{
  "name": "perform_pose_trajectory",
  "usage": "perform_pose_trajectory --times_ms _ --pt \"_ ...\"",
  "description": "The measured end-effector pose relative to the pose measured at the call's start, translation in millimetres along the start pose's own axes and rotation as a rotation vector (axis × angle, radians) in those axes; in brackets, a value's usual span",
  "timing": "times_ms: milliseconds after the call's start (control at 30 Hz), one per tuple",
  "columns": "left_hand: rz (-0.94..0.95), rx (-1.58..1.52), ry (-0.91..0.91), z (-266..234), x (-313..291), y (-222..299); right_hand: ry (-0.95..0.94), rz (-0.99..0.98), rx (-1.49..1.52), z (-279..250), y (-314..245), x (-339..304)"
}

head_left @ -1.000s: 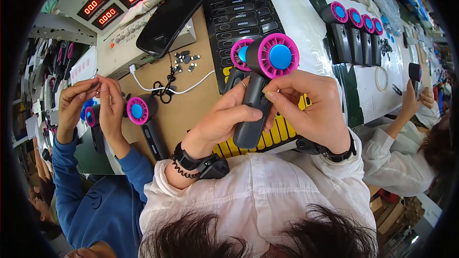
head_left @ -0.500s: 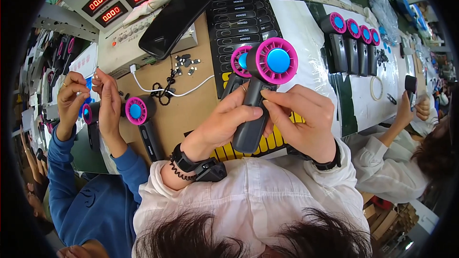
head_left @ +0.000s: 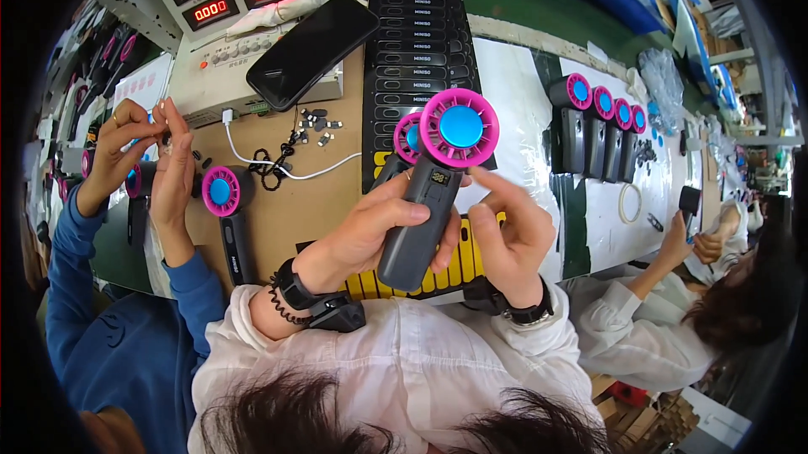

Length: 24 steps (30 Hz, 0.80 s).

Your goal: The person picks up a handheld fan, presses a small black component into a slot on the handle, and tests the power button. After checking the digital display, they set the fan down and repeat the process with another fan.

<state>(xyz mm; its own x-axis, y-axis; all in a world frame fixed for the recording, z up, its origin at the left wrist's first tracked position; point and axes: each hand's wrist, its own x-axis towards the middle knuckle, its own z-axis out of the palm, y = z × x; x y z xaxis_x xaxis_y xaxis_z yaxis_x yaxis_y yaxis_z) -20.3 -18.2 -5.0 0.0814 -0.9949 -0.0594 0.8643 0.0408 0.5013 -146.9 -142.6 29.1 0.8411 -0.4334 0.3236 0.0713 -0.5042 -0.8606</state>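
My left hand (head_left: 362,231) is wrapped round the dark grey handle of a handheld fan (head_left: 418,235), which is held tilted, with its pink ring and blue centre uppermost. A small dark window with tiny markings shows on the neck of the fan. My right hand (head_left: 515,231) is open beside the handle, thumb and index finger apart, the index fingertip close to the fan's neck. Behind the held fan is a second fan (head_left: 407,136), partly hidden, over a sheet of black labels (head_left: 412,47). Below my hands lies a black sheet with yellow strips (head_left: 404,276).
Two fans (head_left: 220,191) (head_left: 136,193) stand at left near a co-worker's hands (head_left: 172,168). A phone (head_left: 311,54) rests on a metered power unit (head_left: 219,75), with a white cable (head_left: 320,175) in front. Several fans (head_left: 598,130) stand in a row at right; another co-worker's hand (head_left: 673,244) is beyond.
My right hand has drawn away from the fan's neck and its fingers have opened, uncovering the small window. The view has shifted, and the held fan sits slightly lower and further left.
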Motion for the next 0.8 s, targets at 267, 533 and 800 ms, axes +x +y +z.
perform_pose_trajectory --times_ms 267,533,800 --pt "-0.069 0.123 -0.024 4 -2 5 0.110 0.368 0.671 12 -13 16" --pt "0.053 0.428 0.217 8 -2 -3 0.015 0.216 0.752 19 -2 22" --pt "0.125 0.667 0.193 6 -4 -2 0.002 0.258 0.784 20 -3 21"
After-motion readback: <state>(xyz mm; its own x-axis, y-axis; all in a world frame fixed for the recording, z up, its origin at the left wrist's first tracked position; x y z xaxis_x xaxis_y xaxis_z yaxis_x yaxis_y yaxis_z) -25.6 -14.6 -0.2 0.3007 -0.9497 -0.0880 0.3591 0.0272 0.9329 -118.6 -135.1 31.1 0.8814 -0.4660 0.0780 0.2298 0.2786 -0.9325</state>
